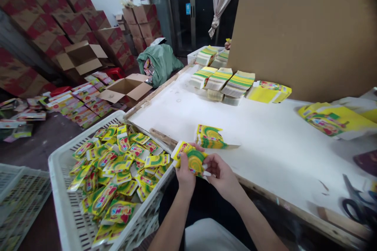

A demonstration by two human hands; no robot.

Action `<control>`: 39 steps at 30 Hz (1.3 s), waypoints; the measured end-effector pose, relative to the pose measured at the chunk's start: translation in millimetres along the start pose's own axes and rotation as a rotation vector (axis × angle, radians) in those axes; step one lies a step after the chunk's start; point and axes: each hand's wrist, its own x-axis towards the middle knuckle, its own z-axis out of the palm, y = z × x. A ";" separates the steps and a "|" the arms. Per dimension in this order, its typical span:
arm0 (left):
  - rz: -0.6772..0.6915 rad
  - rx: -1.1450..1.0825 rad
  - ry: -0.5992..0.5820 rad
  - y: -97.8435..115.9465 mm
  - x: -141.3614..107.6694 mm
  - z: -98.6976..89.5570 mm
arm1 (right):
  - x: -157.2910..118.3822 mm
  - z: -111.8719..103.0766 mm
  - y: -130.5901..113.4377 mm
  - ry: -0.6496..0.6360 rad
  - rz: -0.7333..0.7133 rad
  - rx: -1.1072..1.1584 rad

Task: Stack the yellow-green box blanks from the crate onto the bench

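Note:
My left hand [186, 176] grips a small yellow-and-green printed carton [194, 160], thumb on its front face. At the carton's right end, my right hand [220, 174] has its fingers bent around a white end flap. What lies behind the carton is hidden. Just beyond my hands, a stack of flat yellow-green cartons [209, 136] rests on the white table [265, 145]. To the left of my hands stands a white plastic basket [55, 188], heaped with folded cartons [118, 164] of the same print.
Bundles of flat cartons [226, 80] line the table's far side against a brown board [306, 35]. Scissors [352, 204] lie at the right edge. Open cardboard boxes [126, 89], a green sack [161, 62] and stacked boxes [50, 19] stand on the left. Another person's hand [227, 45] shows behind the board.

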 end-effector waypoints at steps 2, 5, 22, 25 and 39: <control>0.010 0.042 0.015 -4.0 -2.6 -3.0 | 0.3 -0.5 1.4 -0.030 -0.002 0.067; 0.005 0.065 0.027 -7.3 -5.6 -3.4 | -1.7 0.9 -1.5 -0.062 -0.019 0.065; -0.031 0.214 -0.047 -13.4 4.0 -17.0 | 8.0 -13.8 -4.1 0.200 -0.057 -0.145; -0.066 0.265 -0.019 -13.5 6.3 -19.2 | 6.5 -20.3 -6.1 0.225 -0.055 -0.290; 0.114 1.238 -0.659 51.3 -1.4 0.0 | -7.9 -28.0 -23.3 0.098 -0.912 -1.142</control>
